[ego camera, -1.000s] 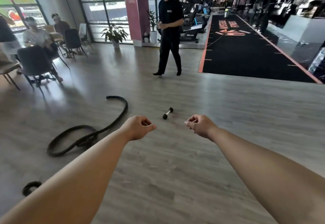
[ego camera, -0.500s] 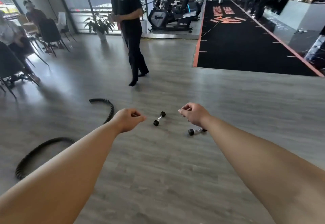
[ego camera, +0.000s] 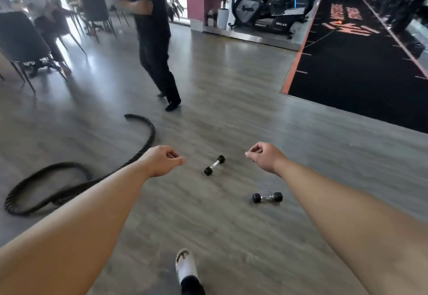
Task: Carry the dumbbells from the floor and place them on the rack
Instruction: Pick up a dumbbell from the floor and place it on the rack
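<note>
Two small black dumbbells with chrome handles lie on the grey wood floor. The farther dumbbell (ego camera: 214,165) lies diagonally between my hands. The nearer dumbbell (ego camera: 267,197) lies almost level, just left of my right forearm. My left hand (ego camera: 162,160) is held out above the floor with its fingers curled shut and nothing in it. My right hand (ego camera: 264,157) is also curled shut and holds nothing. Both hands hover well above the dumbbells. No rack is in view.
A thick black battle rope (ego camera: 76,179) snakes over the floor at the left. A person in black (ego camera: 155,40) walks just beyond the dumbbells. Chairs (ego camera: 20,44) with seated people stand far left. A black mat (ego camera: 361,67) and exercise machines (ego camera: 273,5) lie far right. My foot (ego camera: 186,269) shows below.
I have stepped closer: both dumbbells sit nearer and lower in view, and the nearer one is fully uncovered. The person in black has walked left. My foot has come into view.
</note>
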The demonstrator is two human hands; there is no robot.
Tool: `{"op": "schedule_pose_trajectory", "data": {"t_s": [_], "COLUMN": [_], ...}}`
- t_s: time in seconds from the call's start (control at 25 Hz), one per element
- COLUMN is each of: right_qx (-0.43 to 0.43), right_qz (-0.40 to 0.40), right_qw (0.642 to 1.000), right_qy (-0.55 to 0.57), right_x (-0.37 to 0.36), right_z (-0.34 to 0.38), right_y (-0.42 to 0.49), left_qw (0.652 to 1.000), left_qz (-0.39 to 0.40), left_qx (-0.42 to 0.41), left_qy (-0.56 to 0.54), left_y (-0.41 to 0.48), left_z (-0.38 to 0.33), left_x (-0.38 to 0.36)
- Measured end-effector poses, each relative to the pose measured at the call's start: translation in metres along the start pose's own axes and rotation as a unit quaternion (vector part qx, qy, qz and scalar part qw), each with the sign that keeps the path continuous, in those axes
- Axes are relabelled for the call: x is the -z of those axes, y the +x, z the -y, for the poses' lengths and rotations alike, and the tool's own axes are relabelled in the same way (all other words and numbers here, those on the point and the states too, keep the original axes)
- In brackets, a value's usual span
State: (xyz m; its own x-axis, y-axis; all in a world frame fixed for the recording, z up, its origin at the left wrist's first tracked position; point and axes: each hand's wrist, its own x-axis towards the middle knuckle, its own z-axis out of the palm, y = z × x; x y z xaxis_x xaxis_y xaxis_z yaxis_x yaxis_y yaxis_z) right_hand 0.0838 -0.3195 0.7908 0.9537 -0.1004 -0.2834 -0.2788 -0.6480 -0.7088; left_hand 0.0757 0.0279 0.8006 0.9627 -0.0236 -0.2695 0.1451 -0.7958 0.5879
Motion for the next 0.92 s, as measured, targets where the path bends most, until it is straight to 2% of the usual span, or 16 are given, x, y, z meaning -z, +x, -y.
{"op": "schedule_pose_trajectory", "data": {"t_s": [0.28, 0.44, 0.68, 0.92], "right_qx": [-0.048, -0.062, -0.059, -0.033], "right_qz": [0.023, 0.029, 0.062, 0.138], "right_qw": [0.995, 0.994, 0.99, 0.983], "right_qy": [-0.089, -0.09, -0.116, -0.117], "right_x": [-0.011, -0.008, -0.023, -0.054], "right_z": [0.024, 0.056, 0.085, 0.076], "right_y": [0.161, 0.238, 0.343, 0.48], "left_qw": [0.996, 0.989, 0.988, 0.973], "left_qz": [0.049, 0.056, 0.031, 0.02], "left_qx": [0.023, 0.044, 0.068, 0.159], "left_qy": [-0.077, -0.126, -0.135, -0.165], "left_y": [0.188, 0.267, 0.355, 0.431], "left_z": [0.008, 0.015, 0.032, 0.037], "left_x": [-0.006, 0.006, 0.024, -0.011]}}
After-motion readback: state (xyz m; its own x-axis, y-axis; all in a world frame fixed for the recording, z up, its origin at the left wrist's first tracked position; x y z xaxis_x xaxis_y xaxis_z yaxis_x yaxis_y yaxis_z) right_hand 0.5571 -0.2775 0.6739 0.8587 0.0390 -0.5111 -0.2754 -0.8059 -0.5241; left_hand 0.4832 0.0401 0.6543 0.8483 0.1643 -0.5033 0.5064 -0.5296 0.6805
